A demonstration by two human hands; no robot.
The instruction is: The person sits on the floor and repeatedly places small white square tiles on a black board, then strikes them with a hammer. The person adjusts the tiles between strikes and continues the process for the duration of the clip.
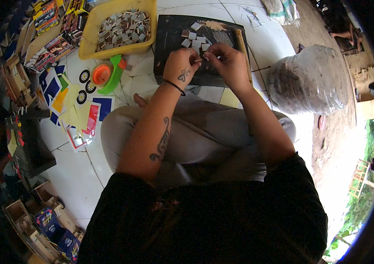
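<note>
My left hand (181, 66) and my right hand (230, 64) meet over a black board (169, 33) in front of my crossed legs. The fingers of both are pinched close together, each around a small piece, perhaps one of the square tiles; these are mostly hidden by the fingertips. Just beyond the fingers, several small grey and brown square pieces (192, 35) lie loosely grouped on the board. A yellow plastic tub (88, 39), heaped with many similar square pieces (123, 31), stands to the left of the board.
Left of my knees lie a green tape dispenser (119, 75) with an orange core, three black toy wheels (82, 97) and coloured sheets (70, 114). Wooden toy truck parts (48, 53) sit far left. A large clear plastic bag (308, 81) stands right. White tiles (75, 185) cover the floor.
</note>
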